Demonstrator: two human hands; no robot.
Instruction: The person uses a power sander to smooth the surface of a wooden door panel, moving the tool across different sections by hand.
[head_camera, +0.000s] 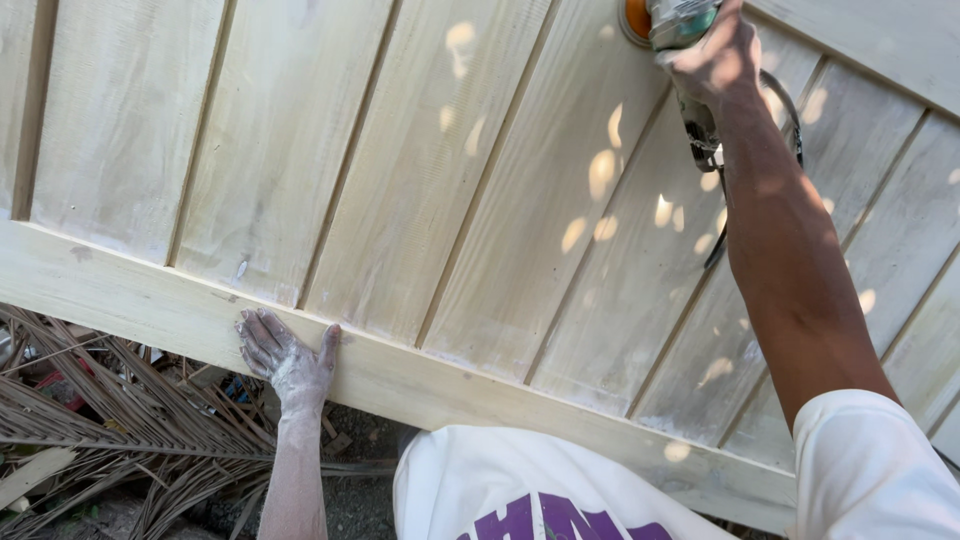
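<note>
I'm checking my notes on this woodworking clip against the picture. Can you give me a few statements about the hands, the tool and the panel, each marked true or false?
1. The right hand grips a power sander at the top of the wooden panel. True.
2. The left hand holds a paintbrush. False: it holds nothing and rests flat on the panel's lower frame rail, dusted white.
3. The panel is made of boards set side by side with grooves between them. True.
4. The sander's cord is coiled on the ground. False: the cord hangs along the right forearm, over the panel.
5. Dry palm fronds lie below the panel's edge. True.
</note>
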